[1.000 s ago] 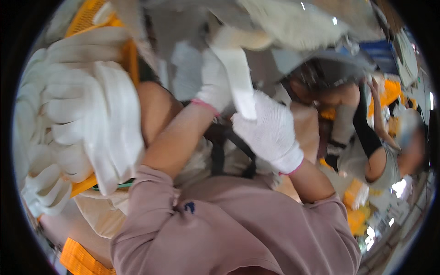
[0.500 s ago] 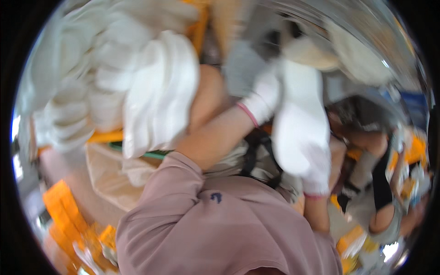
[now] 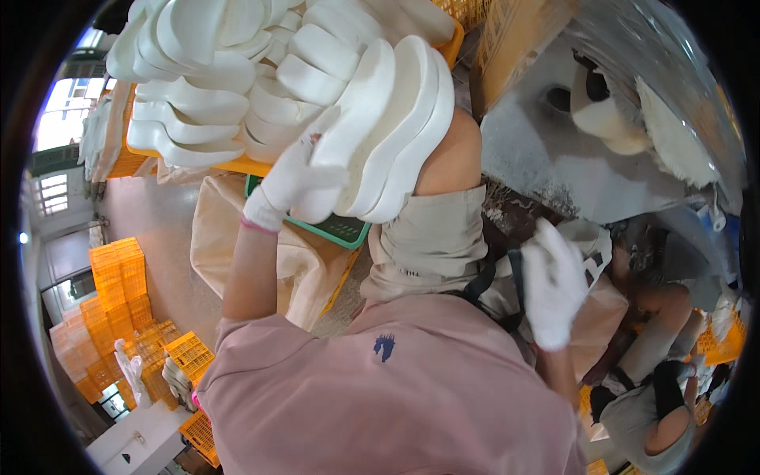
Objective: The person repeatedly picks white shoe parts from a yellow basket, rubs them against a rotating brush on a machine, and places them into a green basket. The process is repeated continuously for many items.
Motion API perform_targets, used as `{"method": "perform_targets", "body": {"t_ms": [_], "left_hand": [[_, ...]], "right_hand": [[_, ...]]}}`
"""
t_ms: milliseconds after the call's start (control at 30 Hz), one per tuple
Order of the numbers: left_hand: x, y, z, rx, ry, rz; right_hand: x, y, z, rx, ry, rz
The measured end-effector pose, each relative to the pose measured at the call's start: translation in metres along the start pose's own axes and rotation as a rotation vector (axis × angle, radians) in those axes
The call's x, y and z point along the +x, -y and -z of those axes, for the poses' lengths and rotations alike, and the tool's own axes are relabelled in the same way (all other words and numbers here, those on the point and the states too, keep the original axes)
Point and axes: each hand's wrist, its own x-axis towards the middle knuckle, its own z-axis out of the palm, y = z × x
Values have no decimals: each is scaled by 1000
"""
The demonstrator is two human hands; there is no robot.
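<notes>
While the view is tipped way over, we can still make out the left hand (image 3: 294, 178), in a white glove, pressed flat with fingers spread against the side of a white foam shoe sole (image 3: 372, 127). That sole sits on edge with a couple more just like it, right at the near end of a big heap of white soles (image 3: 237, 71) filling an orange crate (image 3: 237, 165). So the sole is up and to the right of the hand, touching the palm and fingers, more pushed against than gripped.

Our right hand (image 3: 554, 285), gloved too, hangs loose and open, holding nothing, down by a black strap (image 3: 484, 277) and a cream fabric bag (image 3: 594, 301), well apart from the soles.

Under the crate there's a green crate (image 3: 342, 229) and a big beige sack (image 3: 237, 237) on the concrete floor (image 3: 158, 253). Off to the lower left we see stacks of orange crates (image 3: 111, 309). Upper right is a grey metal machine panel (image 3: 570, 150) with pale scraps (image 3: 633, 119) lying against it. Another person (image 3: 657, 396) crouches at lower right.
</notes>
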Motion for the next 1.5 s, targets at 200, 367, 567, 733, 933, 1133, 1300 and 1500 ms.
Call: {"method": "perform_targets", "body": {"t_ms": [200, 367, 567, 733, 933, 1133, 1300, 1500], "left_hand": [[-11, -4, -14, 1230, -369, -260], [-3, 26, 42, -670, -86, 45], [-63, 35, 59, -943, 61, -329], [-94, -65, -18, 326, 302, -392], [7, -63, -226, 448, 118, -1040], [72, -69, -373, -1137, 574, 309], [151, -73, -430, -912, 483, 107], [239, -70, -329, -311, 503, 42]], "right_hand": [[93, 96, -106, 12, 96, 747], [109, 105, -140, -267, 160, 778], [103, 88, -127, -20, 244, 665], [54, 33, -11, 1138, 353, -290], [-35, -33, 121, 496, -251, -384], [-58, -14, 80, 93, -495, -400], [18, -31, 75, -38, -615, -288], [155, -97, 103, -708, -377, 265]]}}
